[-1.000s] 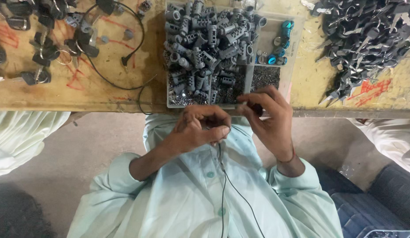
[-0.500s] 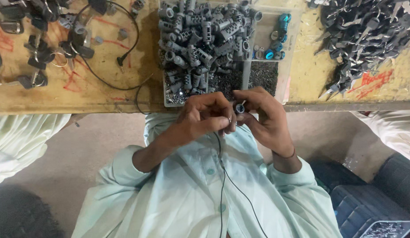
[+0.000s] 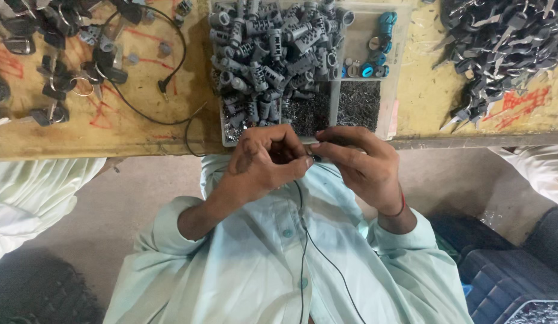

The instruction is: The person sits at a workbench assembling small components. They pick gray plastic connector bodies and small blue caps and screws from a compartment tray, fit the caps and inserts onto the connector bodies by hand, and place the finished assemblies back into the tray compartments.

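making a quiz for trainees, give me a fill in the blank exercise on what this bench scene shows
1. The left hand and right hand meet just below the edge of the ____ table.
2. The clear tray holds a heap of ____ ridged plastic sleeves.
3. The small rings in the tray's top right compartment are mostly ____.
4. A thin ____ cable hangs from the hands down over the shirt.

Missing words: wooden; grey; blue; black
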Available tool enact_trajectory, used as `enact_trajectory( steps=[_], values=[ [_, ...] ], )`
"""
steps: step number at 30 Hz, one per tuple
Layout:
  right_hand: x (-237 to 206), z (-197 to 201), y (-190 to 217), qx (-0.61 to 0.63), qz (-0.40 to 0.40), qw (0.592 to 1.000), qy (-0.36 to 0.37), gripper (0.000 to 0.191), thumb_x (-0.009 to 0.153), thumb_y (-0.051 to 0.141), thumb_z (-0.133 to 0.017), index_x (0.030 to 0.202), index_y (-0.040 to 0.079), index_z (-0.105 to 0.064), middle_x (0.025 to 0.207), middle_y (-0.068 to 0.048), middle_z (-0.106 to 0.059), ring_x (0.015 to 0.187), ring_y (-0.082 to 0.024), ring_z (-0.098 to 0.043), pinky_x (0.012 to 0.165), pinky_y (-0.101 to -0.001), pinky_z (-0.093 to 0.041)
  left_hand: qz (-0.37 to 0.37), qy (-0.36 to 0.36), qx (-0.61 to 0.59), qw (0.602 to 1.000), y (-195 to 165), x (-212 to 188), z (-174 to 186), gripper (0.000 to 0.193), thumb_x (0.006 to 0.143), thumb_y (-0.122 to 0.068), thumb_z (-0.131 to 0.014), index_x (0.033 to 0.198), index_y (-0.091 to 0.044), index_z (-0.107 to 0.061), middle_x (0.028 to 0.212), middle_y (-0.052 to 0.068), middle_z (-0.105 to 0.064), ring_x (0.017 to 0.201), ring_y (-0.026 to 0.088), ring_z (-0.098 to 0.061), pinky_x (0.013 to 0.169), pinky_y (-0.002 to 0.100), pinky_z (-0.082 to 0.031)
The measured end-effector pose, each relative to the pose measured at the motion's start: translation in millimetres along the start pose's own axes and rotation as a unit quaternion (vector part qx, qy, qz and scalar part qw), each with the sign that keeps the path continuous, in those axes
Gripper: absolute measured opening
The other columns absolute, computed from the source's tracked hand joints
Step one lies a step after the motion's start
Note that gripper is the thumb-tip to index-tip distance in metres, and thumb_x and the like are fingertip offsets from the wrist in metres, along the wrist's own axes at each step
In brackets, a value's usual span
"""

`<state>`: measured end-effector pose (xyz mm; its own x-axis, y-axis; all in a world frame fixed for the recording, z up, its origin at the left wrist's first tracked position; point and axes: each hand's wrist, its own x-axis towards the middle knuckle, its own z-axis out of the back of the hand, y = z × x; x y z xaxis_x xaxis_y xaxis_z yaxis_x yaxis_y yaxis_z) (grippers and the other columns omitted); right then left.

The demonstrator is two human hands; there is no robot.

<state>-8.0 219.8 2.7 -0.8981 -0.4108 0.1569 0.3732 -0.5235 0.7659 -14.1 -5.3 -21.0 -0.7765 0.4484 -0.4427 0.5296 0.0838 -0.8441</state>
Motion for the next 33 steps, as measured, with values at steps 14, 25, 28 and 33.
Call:
enact_trajectory(
  steps=[14, 25, 28, 33],
  values=[
    [1.9, 0.9, -2.6, 0.082, -0.017, 0.996, 0.022, 0.033, 0.089, -0.010, -0.076, 0.115, 0.011, -0.073, 0.119, -0.010, -0.069, 0.104, -0.023, -0.074, 0.085, -0.0313, -0.061, 0.029, 0.053, -0.123, 0.991, -8.3, -2.3, 3.1, 0.019, 0.088, -0.016, -0.079, 0.087, -0.003, -0.066, 0.071, -0.001, -0.063, 0.055, 0.002, -0.052, 0.046, 0.021, -0.042],
    [-0.1, -2.1, -3.3, 0.065, -0.001, 0.998, 0.002, 0.035, 0.088, -0.013, -0.075, 0.116, 0.008, -0.073, 0.120, -0.014, -0.067, 0.104, -0.024, -0.074, 0.088, -0.0322, -0.063, 0.032, 0.034, -0.126, 0.991, -5.2, -1.5, 0.8, 0.016, 0.088, -0.012, -0.078, 0.087, -0.002, -0.065, 0.070, 0.001, -0.062, 0.054, 0.004, -0.054, 0.045, 0.022, -0.044],
    [-0.2, -1.3, -0.9, 0.014, 0.022, 1.000, -0.005, 0.036, 0.085, -0.012, -0.077, 0.114, 0.008, -0.074, 0.118, -0.013, -0.068, 0.102, -0.024, -0.074, 0.086, -0.0327, -0.063, 0.026, 0.017, -0.103, 0.994, -4.8, -1.3, -1.3, 0.012, 0.089, -0.009, -0.076, 0.089, -0.002, -0.066, 0.072, 0.000, -0.063, 0.057, 0.004, -0.056, 0.048, 0.022, -0.045],
    [-1.4, 9.2, 1.9, -0.037, 0.047, 0.998, 0.009, 0.040, 0.082, -0.009, -0.079, 0.119, 0.009, -0.076, 0.113, -0.009, -0.070, 0.096, -0.023, -0.074, 0.081, -0.0340, -0.061, -0.086, -0.070, 0.049, 0.993, -5.3, -4.6, -11.2, 0.007, 0.095, -0.007, -0.073, 0.097, -0.001, -0.069, 0.079, -0.001, -0.066, 0.069, 0.004, -0.056, 0.059, 0.021, -0.046]
  ],
)
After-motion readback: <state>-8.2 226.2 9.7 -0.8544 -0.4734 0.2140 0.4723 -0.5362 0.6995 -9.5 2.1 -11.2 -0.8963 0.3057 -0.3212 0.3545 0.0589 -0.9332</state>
